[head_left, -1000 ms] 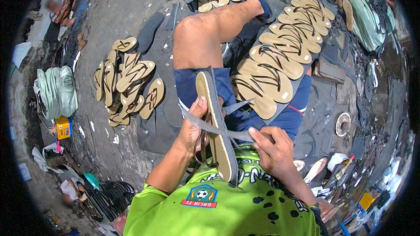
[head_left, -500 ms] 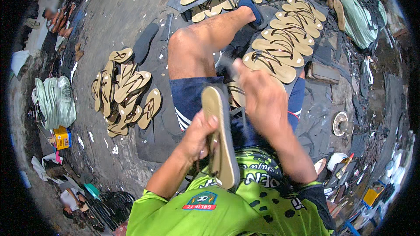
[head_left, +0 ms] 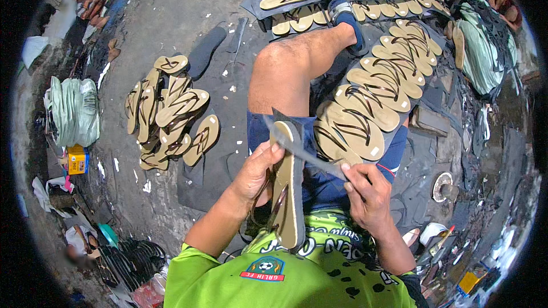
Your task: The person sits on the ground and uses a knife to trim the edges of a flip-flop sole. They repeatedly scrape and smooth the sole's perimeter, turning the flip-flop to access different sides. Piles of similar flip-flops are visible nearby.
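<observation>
My left hand (head_left: 257, 172) is closed around a flip-flop (head_left: 291, 217) with a tan footbed, pale edge and dark brown strap. The sandal stands upright on its length in front of my green shirt. My right hand (head_left: 370, 197) pinches the end of a long, thin grey strip (head_left: 311, 157). This strip crosses in front of the sandal's upper end and is blurred, so I cannot tell whether it is a blade or a piece of sole rubber. Just beyond my right hand, a row of matching flip-flops (head_left: 383, 82) lies overlapped on a dark sheet.
To the left sits a loose pile of flip-flops (head_left: 171, 108), beside a dark sole-shaped piece (head_left: 206, 51). More flip-flops line sheets (head_left: 260, 5) at the far side. Pale green sacks (head_left: 74, 111) stand left and far right. A block (head_left: 429, 121) and a round metal piece (head_left: 442, 187) are at right.
My right hand has come down and nearer, turning from a raised, blurred grip to a pinch, with the grey strip now across the sandal. My left hand keeps the sandal. The view has shifted.
</observation>
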`<state>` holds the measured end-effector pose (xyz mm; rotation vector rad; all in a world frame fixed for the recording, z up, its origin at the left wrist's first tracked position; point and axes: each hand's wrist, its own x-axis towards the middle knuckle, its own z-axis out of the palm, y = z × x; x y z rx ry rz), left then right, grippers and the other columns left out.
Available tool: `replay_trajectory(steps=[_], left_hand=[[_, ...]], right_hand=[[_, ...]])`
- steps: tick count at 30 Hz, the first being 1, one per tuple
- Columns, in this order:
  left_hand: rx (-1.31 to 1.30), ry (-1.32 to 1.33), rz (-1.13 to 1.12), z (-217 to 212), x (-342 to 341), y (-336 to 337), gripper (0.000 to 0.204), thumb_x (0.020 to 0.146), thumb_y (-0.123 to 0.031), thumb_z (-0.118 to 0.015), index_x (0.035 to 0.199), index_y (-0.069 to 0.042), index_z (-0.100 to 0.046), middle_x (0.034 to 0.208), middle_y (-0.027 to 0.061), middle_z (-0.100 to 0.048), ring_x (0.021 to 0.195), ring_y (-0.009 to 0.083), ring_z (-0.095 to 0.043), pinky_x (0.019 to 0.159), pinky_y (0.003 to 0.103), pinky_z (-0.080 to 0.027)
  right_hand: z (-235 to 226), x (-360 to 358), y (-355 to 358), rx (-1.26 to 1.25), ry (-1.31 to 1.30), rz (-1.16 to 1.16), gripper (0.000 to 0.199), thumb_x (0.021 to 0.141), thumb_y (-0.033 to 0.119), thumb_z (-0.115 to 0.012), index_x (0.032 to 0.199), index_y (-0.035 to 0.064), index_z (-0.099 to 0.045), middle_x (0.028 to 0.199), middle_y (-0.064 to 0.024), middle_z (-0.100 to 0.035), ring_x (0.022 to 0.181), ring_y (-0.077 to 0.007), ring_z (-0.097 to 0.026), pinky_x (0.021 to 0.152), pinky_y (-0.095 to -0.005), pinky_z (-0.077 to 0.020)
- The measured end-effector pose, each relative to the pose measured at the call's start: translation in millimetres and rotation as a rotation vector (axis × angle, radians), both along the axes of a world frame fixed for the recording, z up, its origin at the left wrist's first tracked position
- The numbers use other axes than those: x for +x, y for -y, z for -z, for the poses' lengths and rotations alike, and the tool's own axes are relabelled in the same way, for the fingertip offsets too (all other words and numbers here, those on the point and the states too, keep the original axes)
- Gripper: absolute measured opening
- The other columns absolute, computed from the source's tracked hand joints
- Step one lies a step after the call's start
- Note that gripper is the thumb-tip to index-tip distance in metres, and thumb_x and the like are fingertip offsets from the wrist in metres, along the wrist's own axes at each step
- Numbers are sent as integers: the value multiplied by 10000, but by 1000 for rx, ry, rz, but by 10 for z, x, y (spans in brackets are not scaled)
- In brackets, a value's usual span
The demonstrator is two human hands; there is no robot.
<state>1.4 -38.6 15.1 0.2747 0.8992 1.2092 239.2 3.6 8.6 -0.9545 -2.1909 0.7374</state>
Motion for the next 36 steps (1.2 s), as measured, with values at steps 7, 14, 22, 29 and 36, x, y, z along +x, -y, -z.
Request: replay_trajectory(steps=[7, 14, 22, 29, 36], left_hand=[[-22, 47, 41, 160, 6, -87, 518, 833, -528, -624, 1057, -70, -537, 831, 103, -599, 682, 206, -620, 551, 299, -526], [-19, 40, 88, 90, -39, -247, 463, 863, -485, -606, 1038, -63, -530, 818, 111, -581, 661, 207, -613, 551, 312, -534], [-90, 27, 101, 11, -41, -338, 493, 831, -454, -668, 1022, -17, -541, 822, 77, -600, 678, 178, -619, 604, 308, -544], [8, 118, 267, 57, -94, -357, 438, 913, -296, -626, 1226, -11, -516, 1073, 25, -610, 948, 90, -564, 840, 248, -457], [4, 60, 333, 23, -44, -370, 480, 885, -313, -665, 1221, -5, -515, 1052, 23, -606, 934, 91, -556, 832, 240, -452]], right_hand=[[60, 41, -95, 80, 139, 61, 544, 674, 90, -756, 1192, 187, -626, 882, -85, -583, 733, -258, -585, 629, -369, -470], [-155, -208, -413, 1, 201, 26, 536, 707, 83, -734, 1211, 220, -616, 843, -64, -577, 704, -255, -588, 607, -362, -476], [-673, -353, -806, -387, 363, -139, 433, 814, 104, -672, 1232, 190, -598, 780, -94, -552, 667, -301, -586, 587, -379, -478], [-778, -441, -1246, -451, 501, -400, 376, 854, 154, -609, 1230, 146, -593, 775, -107, -579, 734, -332, -602, 628, -440, -471], [-803, -551, -1505, -537, 476, -587, 404, 879, 101, -517, 1282, 109, -548, 948, -167, -618, 874, -360, -605, 748, -416, -490]])
